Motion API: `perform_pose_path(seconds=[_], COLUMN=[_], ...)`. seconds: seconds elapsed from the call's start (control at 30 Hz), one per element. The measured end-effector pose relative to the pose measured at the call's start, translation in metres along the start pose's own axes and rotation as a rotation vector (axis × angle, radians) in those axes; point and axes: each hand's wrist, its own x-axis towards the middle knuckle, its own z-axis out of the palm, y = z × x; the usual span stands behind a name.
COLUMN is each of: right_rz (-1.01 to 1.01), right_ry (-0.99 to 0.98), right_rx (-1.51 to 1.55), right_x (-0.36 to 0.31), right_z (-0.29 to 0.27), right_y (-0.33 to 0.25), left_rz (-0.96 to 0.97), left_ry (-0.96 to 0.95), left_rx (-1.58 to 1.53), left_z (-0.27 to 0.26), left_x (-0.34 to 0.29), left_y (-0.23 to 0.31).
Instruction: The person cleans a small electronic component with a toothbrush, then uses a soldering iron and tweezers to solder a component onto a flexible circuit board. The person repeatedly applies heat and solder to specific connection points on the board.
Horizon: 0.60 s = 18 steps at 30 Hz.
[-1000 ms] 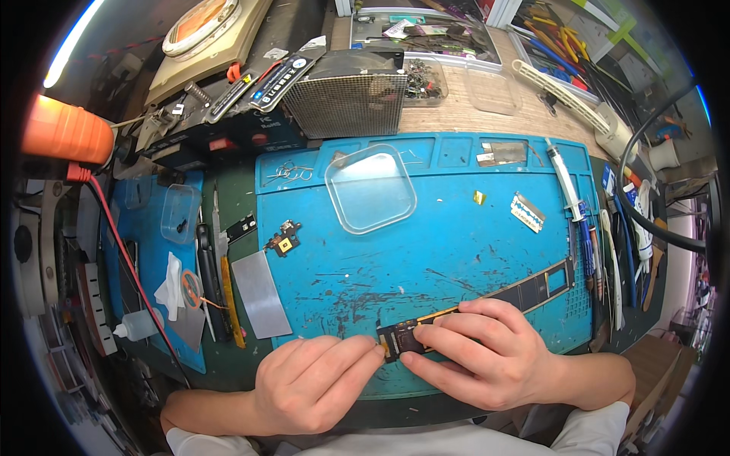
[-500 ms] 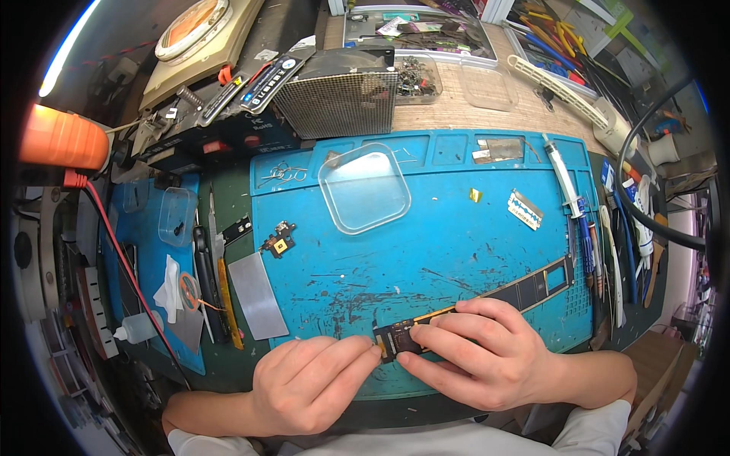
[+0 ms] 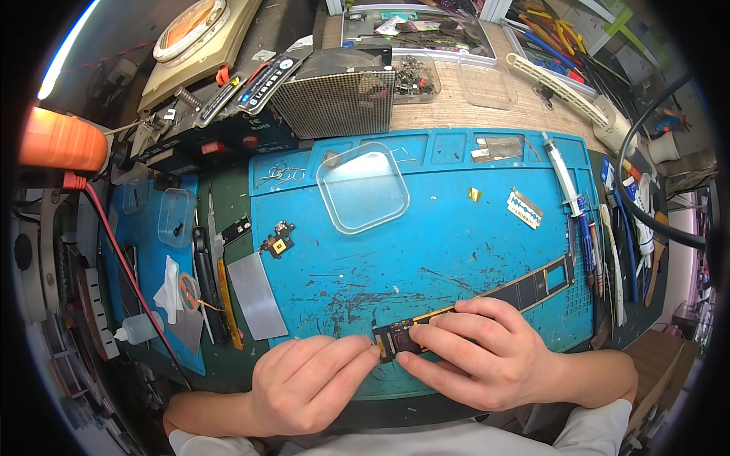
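A long dark circuit board strip lies aslant on the blue work mat, its gold-edged near end between my hands. The fingers of my left hand are pinched together at that left end, beside a small gold-coloured bit; what lies between the fingertips is mostly hidden. My right hand grips the strip from above, thumb on the near edge and fingers on the far edge and top. The strip's middle is hidden under this hand, and its far right end, with a rectangular opening, shows beyond it.
On the mat are a clear plastic tray, a small circuit board, a grey metal plate, a razor blade and a syringe. Tools lie along both sides. A meshed box stands at the back left.
Both hands and the strip stay in nearly the same place. My left fingertips have shifted very slightly at the strip's end.
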Motion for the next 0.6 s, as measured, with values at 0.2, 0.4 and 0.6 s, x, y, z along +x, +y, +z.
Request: perform_pose_path(seconds=[0.2,0.4,0.6], right_rz=[0.003,0.001,-0.005], right_ry=[0.006,0.004,0.012], right_rx=[0.001,0.001,0.005], right_x=[-0.0001,-0.0008,-0.0012], right_z=[0.001,0.0008,0.0008], right_y=[0.0001,0.0003,0.0011], left_rz=[-0.002,0.004,0.008], left_ry=[0.011,0.034,0.019], left_rx=[0.008,0.01,0.0], left_z=[0.0011,0.0034,0.0005], left_x=[0.0006,-0.0002,-0.0006], left_y=[0.0,-0.0004,-0.0005])
